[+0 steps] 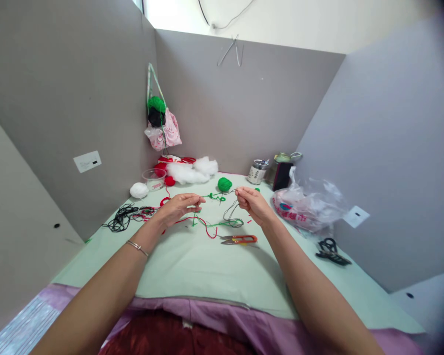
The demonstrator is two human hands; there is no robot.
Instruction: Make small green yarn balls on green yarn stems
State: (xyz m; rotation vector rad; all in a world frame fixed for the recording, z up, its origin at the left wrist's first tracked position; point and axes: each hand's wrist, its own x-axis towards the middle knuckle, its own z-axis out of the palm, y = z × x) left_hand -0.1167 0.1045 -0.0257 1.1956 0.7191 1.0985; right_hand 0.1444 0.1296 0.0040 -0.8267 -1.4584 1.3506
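Note:
Green yarn (217, 198) with small loops in it stretches out from the pinched fingers of my left hand (183, 208). Opposite it, my right hand (254, 203) pinches a thin dark thread (229, 192), which runs toward the green yarn. Where the two strands meet is too small to make out. Below my right hand, more dark thread (237, 223) lies in loose coils. A red strand (207, 228) curves over the table under my left hand. Orange-handled thread snips (240, 240) lie nearer to me. Behind the hands sits a ball of green yarn (224, 185).
Tangled black yarn (121, 217), a white yarn ball (139, 190) and a clear tub (154, 180) are at left. White stuffing (188, 172) lies behind. A pen tin (258, 172), plastic bag (303, 204) and black hair claw (333, 252) stand along the right. Grey partitions (244, 98) enclose the table (192, 276).

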